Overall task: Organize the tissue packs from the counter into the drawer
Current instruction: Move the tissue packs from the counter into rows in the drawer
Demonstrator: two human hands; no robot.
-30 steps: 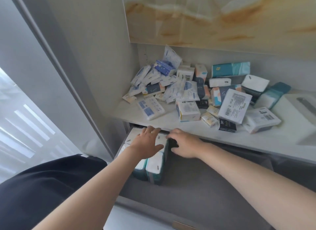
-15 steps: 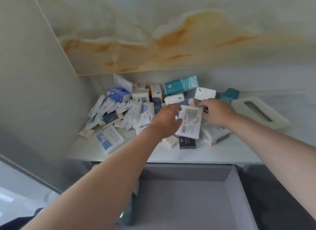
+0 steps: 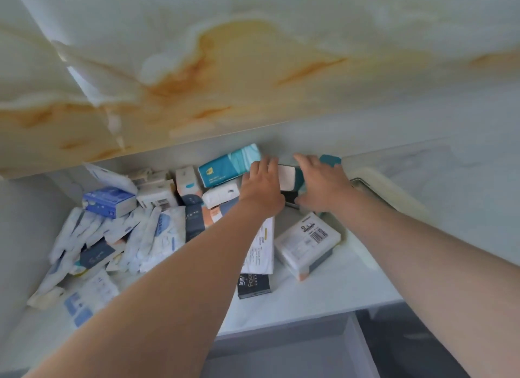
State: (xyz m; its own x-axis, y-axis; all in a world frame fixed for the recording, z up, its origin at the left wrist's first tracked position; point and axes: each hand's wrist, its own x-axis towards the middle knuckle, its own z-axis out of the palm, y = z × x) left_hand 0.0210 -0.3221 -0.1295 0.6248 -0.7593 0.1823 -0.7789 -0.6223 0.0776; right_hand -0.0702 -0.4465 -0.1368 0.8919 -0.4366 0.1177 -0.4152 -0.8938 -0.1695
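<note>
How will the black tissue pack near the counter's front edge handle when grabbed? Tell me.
The black pack is small, so probably light. It lies flat and boxy, so it should not roll. Being wrapped tissues, it likely squashes when squeezed.

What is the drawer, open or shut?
Open. The drawer sticks out below the counter edge, and its grey inside shows.

Counter [image 3: 337, 290]: heap of packs [image 3: 126, 231] covered the left half, back to the far wall. Your left hand [image 3: 263, 186] and right hand [image 3: 323, 185] lay at far centre, one pack [image 3: 287, 178] between them. Tray [image 3: 394, 192] just right of your right hand. Nearest pack [image 3: 253, 286] sat by the counter's near edge; drawer [image 3: 281, 358] below it.
</note>
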